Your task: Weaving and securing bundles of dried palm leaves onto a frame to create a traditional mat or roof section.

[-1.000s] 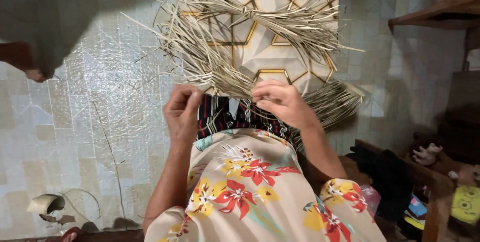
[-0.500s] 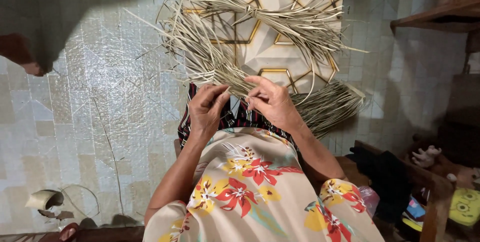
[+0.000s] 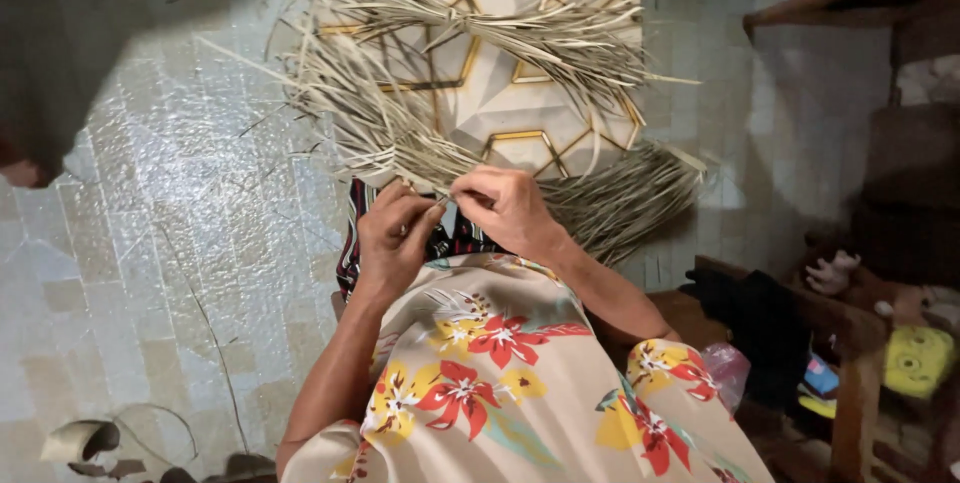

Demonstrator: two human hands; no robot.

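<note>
Pale tiled floor (image 3: 180, 193), a patterned mat (image 3: 520, 103) and three bundles of dried straw (image 3: 480, 23) spread before a seated person in a floral blouse (image 3: 500, 373). Both hands meet above the lap at the nearest bundle's end: the left hand (image 3: 392, 238) curls its fingers nearly shut around a few strands (image 3: 440, 178), and the right hand (image 3: 510, 211) pinches them between thumb and forefinger. The thin, brittle strands could snap or slip if pulled hard, and loose ends may tangle with the neighbouring bundle (image 3: 630, 198).
</note>
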